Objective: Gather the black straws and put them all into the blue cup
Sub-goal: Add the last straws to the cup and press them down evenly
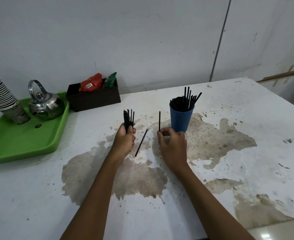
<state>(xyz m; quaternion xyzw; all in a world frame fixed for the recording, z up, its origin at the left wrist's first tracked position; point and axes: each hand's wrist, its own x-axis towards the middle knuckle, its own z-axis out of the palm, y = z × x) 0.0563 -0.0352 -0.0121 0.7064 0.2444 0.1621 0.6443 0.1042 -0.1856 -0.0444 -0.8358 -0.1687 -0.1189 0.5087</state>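
**Straws in both hands, one loose on the tabletop**

On the stained tabletop [229, 104], mid-scene: left hand [125, 137] wrapped tight round an upright bundle [128, 118] of black straws. Right hand [173, 144] close beside, fingers [161, 134] pinching a single straw [159, 121], held vertical. Between the two hands, one loose straw [141, 142] lying slanted. Just behind the right hand, blue cup [181, 118] standing upright, already bristling with straws [186, 99]. Far left, green tray [21, 146] carrying a kettle [45, 104].
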